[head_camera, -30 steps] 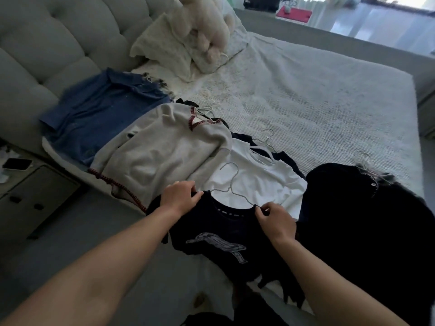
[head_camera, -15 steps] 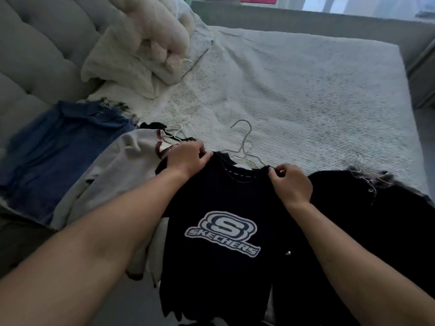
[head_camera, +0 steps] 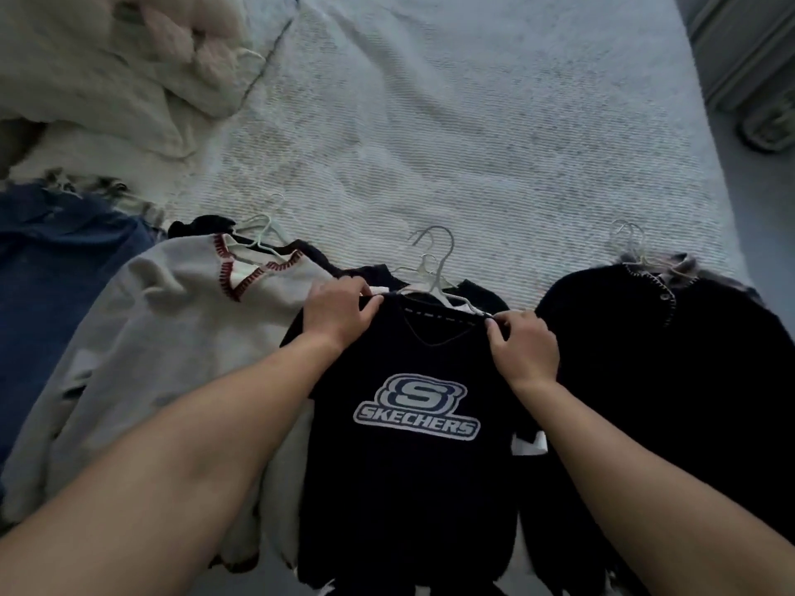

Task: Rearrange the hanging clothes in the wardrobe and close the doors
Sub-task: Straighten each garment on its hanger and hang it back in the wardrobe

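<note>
A black T-shirt (head_camera: 408, 488) with a white Skechers logo hangs on a wire hanger (head_camera: 434, 268) over the bed's near edge. My left hand (head_camera: 340, 311) pinches its left shoulder, and my right hand (head_camera: 522, 346) pinches its right shoulder. Left of it lies a grey sweater (head_camera: 163, 337) with red stitching at the collar, on its own hanger. Further left is a blue denim garment (head_camera: 56, 268). To the right lies a black garment (head_camera: 671, 363) on hangers. The wardrobe is out of view.
The clothes lie along the near edge of a bed with a white textured cover (head_camera: 473, 135). Pillows and a plush toy (head_camera: 129, 58) are heaped at the top left. A grey piece of furniture (head_camera: 748, 45) stands at the top right.
Both hands have lifted the black T-shirt by its shoulders, so its logo now faces me. My view has moved closer to the bed and tilted down.
</note>
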